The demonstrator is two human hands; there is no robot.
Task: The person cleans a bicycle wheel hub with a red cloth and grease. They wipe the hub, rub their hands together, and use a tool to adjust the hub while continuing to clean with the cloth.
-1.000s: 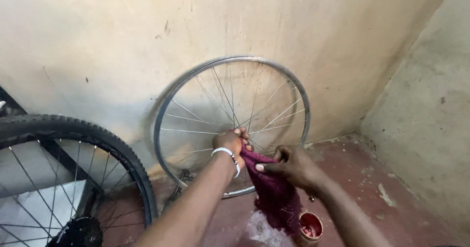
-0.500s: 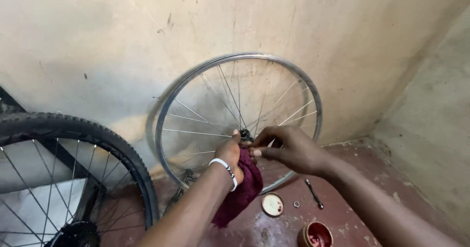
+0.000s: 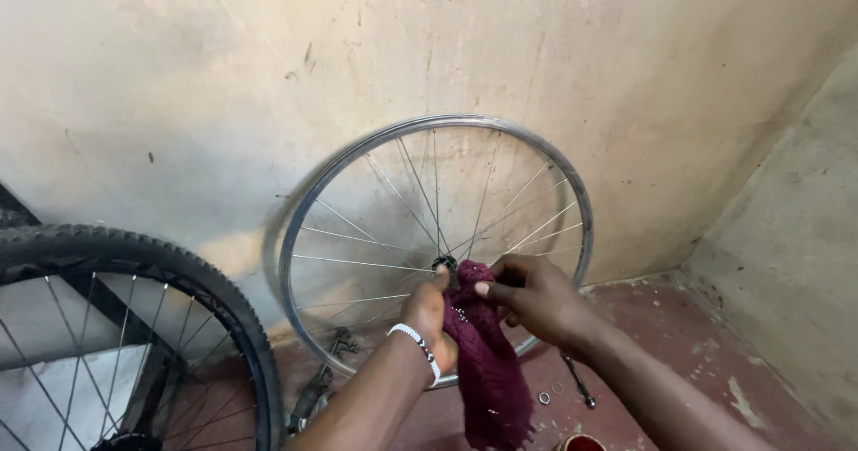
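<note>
Bare bicycle wheel point(image 3: 435, 241), a silver rim without tyre, stands upright on the reddish floor point(image 3: 715, 344) and leans against the stained plaster wall point(image 3: 429, 49), close to the room's corner. Both hands meet at its hub point(image 3: 444, 261), where the spokes converge. The left hand point(image 3: 429, 312), a white beaded bracelet point(image 3: 416, 339) at its wrist, is closed around the upper part of a maroon knitted cloth point(image 3: 487, 366), thumb raised beside the hub; the right hand point(image 3: 534, 297) pinches the top edge of the same cloth between thumb and forefinger, its other fingers curled toward the axle. The cloth hangs in a loose fold below the hands, in front of the lower spokes. Judged from this arrangement, the step in hand is wiping the hub and axle end with the cloth; whether the fingers also turn a nut or cone there cannot be told, since the cloth and knuckles cover that spot. The next move appears to call for a firm pinch on the cloth and a steadying hand at the hub, as the wheel rests only against the wall and could roll or slip sideways. On the floor just right of the cloth lie a slender metal tool point(image 3: 578, 382) and two small washers or nuts point(image 3: 550, 393); a red round container point(image 3: 581, 443) shows at the bottom edge. At left stands a second wheel with a knobby black tyre point(image 3: 192, 277).
</note>
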